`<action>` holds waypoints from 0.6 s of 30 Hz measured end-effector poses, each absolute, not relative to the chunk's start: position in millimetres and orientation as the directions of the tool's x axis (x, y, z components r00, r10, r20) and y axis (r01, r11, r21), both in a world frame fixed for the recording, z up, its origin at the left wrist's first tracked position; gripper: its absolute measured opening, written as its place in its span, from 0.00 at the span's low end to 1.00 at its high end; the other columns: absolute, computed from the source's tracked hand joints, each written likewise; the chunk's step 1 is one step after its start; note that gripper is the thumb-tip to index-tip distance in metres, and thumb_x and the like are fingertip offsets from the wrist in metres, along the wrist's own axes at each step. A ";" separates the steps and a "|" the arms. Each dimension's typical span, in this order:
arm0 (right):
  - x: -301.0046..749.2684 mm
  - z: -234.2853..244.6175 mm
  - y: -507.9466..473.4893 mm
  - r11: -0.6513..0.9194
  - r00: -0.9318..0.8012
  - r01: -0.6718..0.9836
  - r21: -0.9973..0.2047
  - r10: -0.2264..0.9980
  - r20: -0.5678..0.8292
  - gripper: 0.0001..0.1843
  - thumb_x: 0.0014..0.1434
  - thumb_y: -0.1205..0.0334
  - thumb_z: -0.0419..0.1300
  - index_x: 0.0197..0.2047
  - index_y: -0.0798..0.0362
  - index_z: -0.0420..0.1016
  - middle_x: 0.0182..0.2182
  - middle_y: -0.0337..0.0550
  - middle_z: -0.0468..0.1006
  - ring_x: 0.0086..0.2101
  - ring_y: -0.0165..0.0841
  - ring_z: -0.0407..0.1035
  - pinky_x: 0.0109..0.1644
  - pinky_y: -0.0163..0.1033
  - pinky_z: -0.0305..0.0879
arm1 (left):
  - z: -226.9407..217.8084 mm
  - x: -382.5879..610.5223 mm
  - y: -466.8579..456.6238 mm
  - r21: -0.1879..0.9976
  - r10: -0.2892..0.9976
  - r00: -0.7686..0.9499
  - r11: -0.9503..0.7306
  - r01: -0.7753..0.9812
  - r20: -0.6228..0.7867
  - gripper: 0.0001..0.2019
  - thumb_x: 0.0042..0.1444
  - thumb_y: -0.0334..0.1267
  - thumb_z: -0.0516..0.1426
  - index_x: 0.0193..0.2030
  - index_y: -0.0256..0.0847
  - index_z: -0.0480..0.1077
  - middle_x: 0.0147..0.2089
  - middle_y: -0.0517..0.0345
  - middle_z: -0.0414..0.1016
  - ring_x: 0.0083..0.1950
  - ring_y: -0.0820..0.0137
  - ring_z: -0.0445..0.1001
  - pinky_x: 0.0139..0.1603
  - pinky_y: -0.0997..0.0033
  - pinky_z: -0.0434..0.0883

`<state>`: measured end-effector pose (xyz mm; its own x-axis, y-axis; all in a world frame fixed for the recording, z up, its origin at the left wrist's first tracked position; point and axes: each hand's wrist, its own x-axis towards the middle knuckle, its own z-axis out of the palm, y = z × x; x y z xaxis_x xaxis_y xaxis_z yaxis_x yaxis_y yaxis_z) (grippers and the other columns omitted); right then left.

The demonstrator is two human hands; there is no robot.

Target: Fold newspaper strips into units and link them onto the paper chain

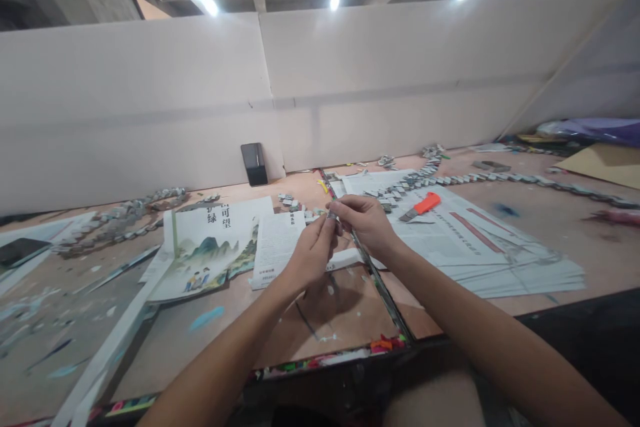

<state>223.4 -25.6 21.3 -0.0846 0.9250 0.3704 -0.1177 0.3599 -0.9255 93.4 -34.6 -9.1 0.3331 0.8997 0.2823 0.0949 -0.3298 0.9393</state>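
My left hand (313, 250) and my right hand (369, 223) meet over the middle of the table, fingertips pinched together. Between them is a small folded piece of paper (331, 215), mostly hidden by the fingers. Just behind the hands lie short links of folded newspaper (291, 202). A zigzag chain of folded newspaper (465, 179) runs off to the right. Close to my right hand, a utility knife (423, 206) with an orange handle rests on a stack of newspaper sheets (465, 247). Left of my hands are a printed newspaper page (210, 247) and a smaller text sheet (277, 250).
A dark phone (255, 163) leans against the white partition (150, 100). Another folded-paper chain (125, 217) lies at the left, near long paper strips (107, 353). A gap with a dark edge (383, 290) divides the paint-stained tabletop (330, 313). At far right is a tan sheet (607, 163).
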 end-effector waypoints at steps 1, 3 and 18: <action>223.3 23.1 -27.0 0.387 -0.076 -0.093 -0.918 0.916 0.394 0.14 0.49 0.55 0.64 0.20 0.56 0.72 0.16 0.35 0.64 0.21 0.25 0.56 0.25 0.35 0.53 | -9.2 93.6 -34.4 0.935 0.900 0.322 -0.339 0.101 0.292 0.20 0.61 0.55 0.44 0.32 0.40 0.59 0.20 0.66 0.54 0.20 0.77 0.53 0.20 0.75 0.55; 223.1 25.9 -29.3 0.425 -0.058 -0.060 -0.903 0.902 0.428 0.16 0.50 0.55 0.64 0.18 0.55 0.70 0.16 0.35 0.63 0.21 0.26 0.57 0.26 0.35 0.54 | -8.7 93.8 -34.3 0.926 0.899 0.306 -0.361 0.114 0.313 0.20 0.61 0.55 0.44 0.32 0.40 0.60 0.20 0.66 0.55 0.20 0.76 0.54 0.21 0.75 0.55; 235.1 15.8 -12.9 0.297 -0.104 -0.181 -0.938 0.942 0.318 0.14 0.48 0.52 0.66 0.26 0.55 0.75 0.15 0.34 0.63 0.20 0.25 0.56 0.25 0.34 0.53 | -2.3 83.4 -34.9 0.770 0.836 0.367 -0.532 0.353 0.409 0.18 0.64 0.47 0.43 0.29 0.40 0.61 0.24 0.61 0.64 0.27 0.72 0.62 0.28 0.73 0.58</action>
